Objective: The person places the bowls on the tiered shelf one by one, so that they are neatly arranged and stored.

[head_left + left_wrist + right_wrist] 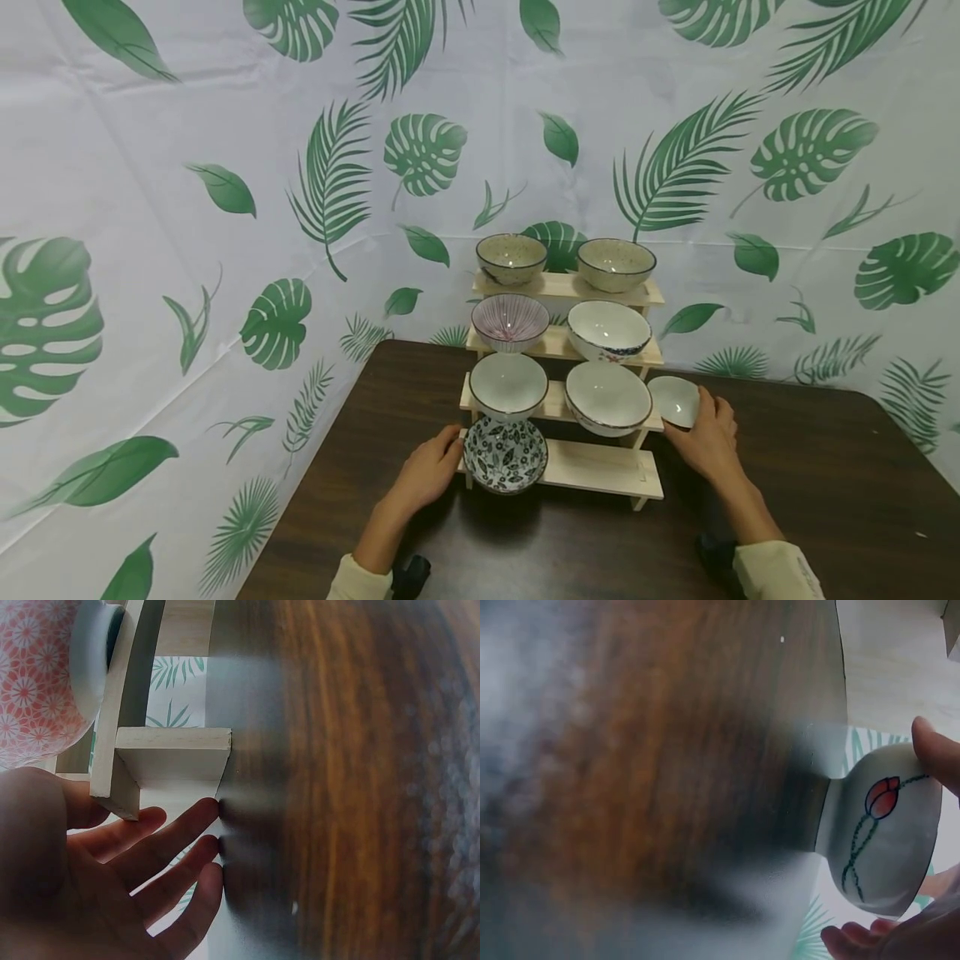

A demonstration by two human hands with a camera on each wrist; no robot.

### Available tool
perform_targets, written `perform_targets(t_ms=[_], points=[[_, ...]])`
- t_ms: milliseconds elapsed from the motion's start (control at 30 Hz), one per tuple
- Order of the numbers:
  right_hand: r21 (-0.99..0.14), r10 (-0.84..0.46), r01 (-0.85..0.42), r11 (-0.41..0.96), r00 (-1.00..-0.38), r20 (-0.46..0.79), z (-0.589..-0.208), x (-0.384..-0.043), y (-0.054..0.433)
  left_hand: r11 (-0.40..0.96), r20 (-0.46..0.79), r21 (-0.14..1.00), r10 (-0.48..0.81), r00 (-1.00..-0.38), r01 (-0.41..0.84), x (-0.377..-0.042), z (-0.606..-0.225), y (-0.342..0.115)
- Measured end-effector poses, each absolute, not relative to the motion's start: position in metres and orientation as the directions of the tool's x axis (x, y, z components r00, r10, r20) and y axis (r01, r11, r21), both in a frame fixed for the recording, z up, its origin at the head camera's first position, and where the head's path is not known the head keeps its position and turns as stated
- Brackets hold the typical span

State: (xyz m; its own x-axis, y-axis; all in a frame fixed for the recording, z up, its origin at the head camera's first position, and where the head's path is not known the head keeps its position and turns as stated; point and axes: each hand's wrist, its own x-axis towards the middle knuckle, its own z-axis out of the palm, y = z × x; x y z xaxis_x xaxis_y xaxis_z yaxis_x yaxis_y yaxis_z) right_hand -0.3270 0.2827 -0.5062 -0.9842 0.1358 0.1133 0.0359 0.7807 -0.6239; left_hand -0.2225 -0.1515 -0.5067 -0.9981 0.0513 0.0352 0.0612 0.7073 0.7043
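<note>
My left hand (pixel 429 468) rests against the left end of the wooden tiered rack (pixel 600 467), with relaxed, spread fingers. In the left wrist view, the thumb and index finger lie at the board's end, and other fingertips reach the table. Closest to it on the lowest tier sits a bowl (pixel 506 455) with a dark floral inside and a red, white-flowered outside (pixel 30 682). Right of the rack, my right hand (pixel 708 433) grips a small white bowl (pixel 673 400) between thumb and fingers. A red tulip marks that bowl's outside (pixel 883 799). Whether its foot touches the table, I cannot tell.
Several bowls stand in pairs on the upper tiers: speckled bowls (pixel 617 265) on top, then a purple-striped bowl (pixel 511 322) beside a white one (pixel 609 328), then two pale bowls (pixel 508 385). The brown table (pixel 817 483) meets a leaf-patterned backdrop (pixel 225 333) behind and left.
</note>
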Motion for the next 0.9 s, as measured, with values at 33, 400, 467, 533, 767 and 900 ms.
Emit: perform_targets(t_ms=[33,400,467,533,767,900], points=[[-0.620,0.128,0.031,0.784,-0.985,0.113,-0.507,-0.328,0.284,0.704,0.036,0.707,0.053,-0.998,0.063,-0.223,-0.506,-0.151],[-0.640,0.093,0.007,0.768,-0.991,0.100,-0.506,-0.329,0.289,0.701,0.035,0.711,0.057,-0.998,0.065,-0.223,-0.510,-0.150],[-0.646,0.092,-0.001,0.763,-0.990,0.111,-0.506,-0.328,0.289,0.700,0.031,0.712,0.053,-0.998,0.059,-0.223,-0.510,-0.150],[-0.645,0.092,-0.008,0.764,-0.988,0.122,-0.506,-0.327,0.289,0.701,0.033,0.711,0.057,-0.998,0.063,-0.223,-0.510,-0.150],[-0.652,0.095,-0.002,0.758,-0.989,0.113,-0.504,-0.319,0.291,0.700,0.036,0.711,0.057,-0.998,0.066,-0.224,-0.510,-0.151],[-0.671,0.111,0.033,0.741,-0.991,0.074,-0.502,-0.314,0.292,0.703,0.042,0.708,0.058,-0.997,0.071,-0.222,-0.511,-0.152]])
